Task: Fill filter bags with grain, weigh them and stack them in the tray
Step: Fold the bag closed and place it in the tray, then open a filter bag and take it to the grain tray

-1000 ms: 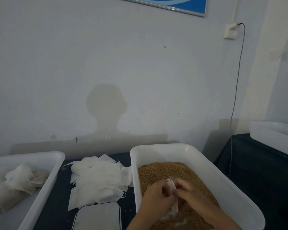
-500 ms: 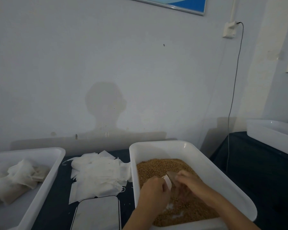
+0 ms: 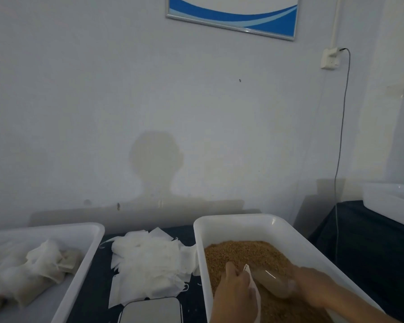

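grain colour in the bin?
Golden brown, in the head view: grain fills the white bin.

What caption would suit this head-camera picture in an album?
Left hand holds a filter bag open while the right hand scoops grain with a clear scoop.

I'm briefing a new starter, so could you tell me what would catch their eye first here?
The white tub of brown grain at lower right, where the left hand holds a filter bag and the right hand holds a clear scoop. Left of it lies a heap of empty white bags, and a tray of filled bags sits far left.
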The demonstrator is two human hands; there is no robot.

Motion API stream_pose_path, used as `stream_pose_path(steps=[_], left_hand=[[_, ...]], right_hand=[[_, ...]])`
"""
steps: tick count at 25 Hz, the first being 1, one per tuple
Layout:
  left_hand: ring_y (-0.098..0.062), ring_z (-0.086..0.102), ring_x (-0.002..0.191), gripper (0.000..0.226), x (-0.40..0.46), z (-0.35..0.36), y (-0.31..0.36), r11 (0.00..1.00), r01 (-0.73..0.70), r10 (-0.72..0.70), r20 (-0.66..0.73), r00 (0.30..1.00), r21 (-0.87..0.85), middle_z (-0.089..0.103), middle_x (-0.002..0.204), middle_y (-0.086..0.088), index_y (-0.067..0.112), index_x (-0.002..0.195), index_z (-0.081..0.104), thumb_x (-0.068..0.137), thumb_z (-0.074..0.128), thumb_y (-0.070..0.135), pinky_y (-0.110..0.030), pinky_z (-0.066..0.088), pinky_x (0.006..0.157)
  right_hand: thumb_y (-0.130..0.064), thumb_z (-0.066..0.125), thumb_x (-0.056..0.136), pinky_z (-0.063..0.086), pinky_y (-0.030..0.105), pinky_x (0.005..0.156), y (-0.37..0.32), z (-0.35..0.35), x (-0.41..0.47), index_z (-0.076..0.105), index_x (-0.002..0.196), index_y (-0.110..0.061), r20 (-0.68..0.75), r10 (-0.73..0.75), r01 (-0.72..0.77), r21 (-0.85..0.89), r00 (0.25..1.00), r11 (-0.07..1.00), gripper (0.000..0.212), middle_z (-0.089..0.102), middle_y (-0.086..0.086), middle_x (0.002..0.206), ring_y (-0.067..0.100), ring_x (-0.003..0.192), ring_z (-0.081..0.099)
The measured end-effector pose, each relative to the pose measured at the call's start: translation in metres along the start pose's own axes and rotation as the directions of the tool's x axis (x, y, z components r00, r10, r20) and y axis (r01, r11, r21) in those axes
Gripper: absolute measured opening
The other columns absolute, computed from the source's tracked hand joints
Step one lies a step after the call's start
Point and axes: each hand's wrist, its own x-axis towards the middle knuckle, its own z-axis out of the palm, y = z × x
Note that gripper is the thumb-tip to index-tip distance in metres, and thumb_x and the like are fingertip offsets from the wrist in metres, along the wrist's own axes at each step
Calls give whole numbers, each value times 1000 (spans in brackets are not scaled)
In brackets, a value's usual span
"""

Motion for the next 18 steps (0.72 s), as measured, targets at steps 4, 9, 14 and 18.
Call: stream_pose_path(steps=[4, 9, 14, 18], left_hand=[[0, 46, 96, 24, -5, -1, 7, 974, -151, 175, -145, 974, 167, 47, 106, 4, 25, 75, 63, 58, 80, 30, -3, 41, 79], [8, 46, 68, 35, -7, -12, 17, 944, -185, 206, -49, 977, 272, 32, 89, 17, 31, 43, 57, 22, 78, 49, 0, 42, 59], [-15, 48, 124, 35, 13, -9, 3, 963, -256, 252, 50, 966, 82, 47, 136, -3, 13, 123, 60, 92, 56, 29, -22, 35, 108], [12, 64, 75, 43, 9, -22, 2, 946, -240, 192, 222, 956, 218, 72, 79, 19, 43, 75, 74, 44, 75, 73, 0, 45, 72]], right_hand=[[-29, 55, 92, 40, 17, 62, 15, -47, -19, 43, 102, -23, 56, 22, -23, 21, 998, 1000, 16, 48, -8, 94, 3, 72, 46], [-27, 61, 85, 48, 24, 78, 15, -49, -23, 43, 78, -30, 66, 9, -11, 31, 998, 999, 20, 49, -8, 96, 11, 85, 53], [-25, 40, 97, 38, 22, 95, -3, -5, 10, 47, 134, -24, -232, -63, 84, 83, 971, 993, 37, 54, -4, 130, 11, 118, 51], [-30, 40, 99, 38, 23, 96, -18, 18, 29, 49, 122, -31, -294, -168, 208, 113, 941, 972, 25, 52, -4, 131, 12, 117, 51]])
